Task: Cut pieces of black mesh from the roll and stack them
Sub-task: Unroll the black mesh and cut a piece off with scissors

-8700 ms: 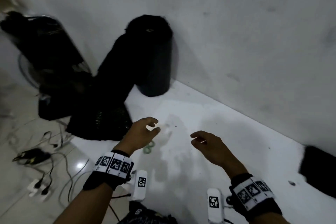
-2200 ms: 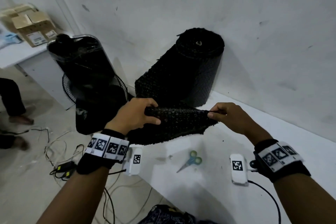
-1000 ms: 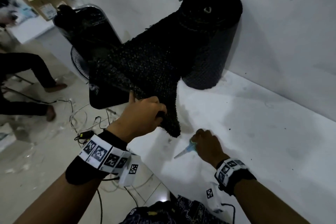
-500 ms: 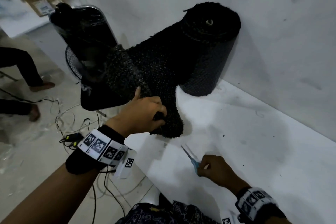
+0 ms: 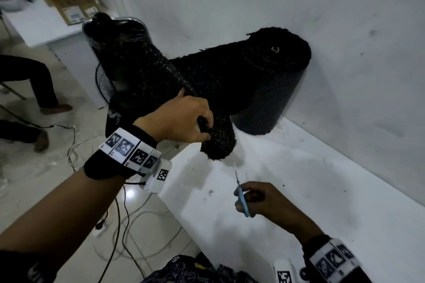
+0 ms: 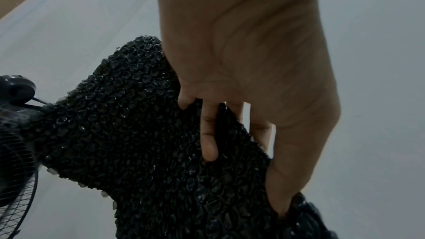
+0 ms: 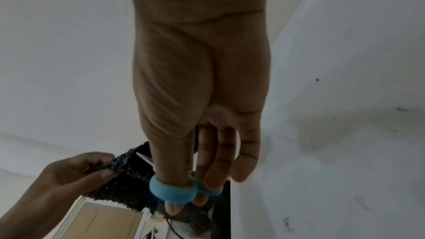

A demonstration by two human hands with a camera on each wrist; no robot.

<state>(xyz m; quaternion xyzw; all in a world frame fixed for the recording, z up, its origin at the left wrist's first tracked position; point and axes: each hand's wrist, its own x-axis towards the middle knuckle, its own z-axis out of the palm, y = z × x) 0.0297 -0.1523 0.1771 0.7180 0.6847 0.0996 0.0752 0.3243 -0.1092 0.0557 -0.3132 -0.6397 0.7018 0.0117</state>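
Observation:
A roll of black mesh stands upright against the wall on the white table. A loose length of mesh runs from it to the left. My left hand grips the bunched free end of that length, which hangs just above the table's left edge; the mesh fills the left wrist view under my fingers. My right hand holds blue-handled scissors, thumb and fingers through the loops, blades pointing up at the mesh end a short way below it.
A black standing fan stands behind the mesh at the left. Cables lie on the tiled floor. Another person's legs are at the far left. Cardboard boxes sit on a white desk. The wall borders the table's far side.
My right hand picked the scissors off the table and raised them toward the mesh end. My left hand keeps its grip on the mesh, which was earlier held by both hands.

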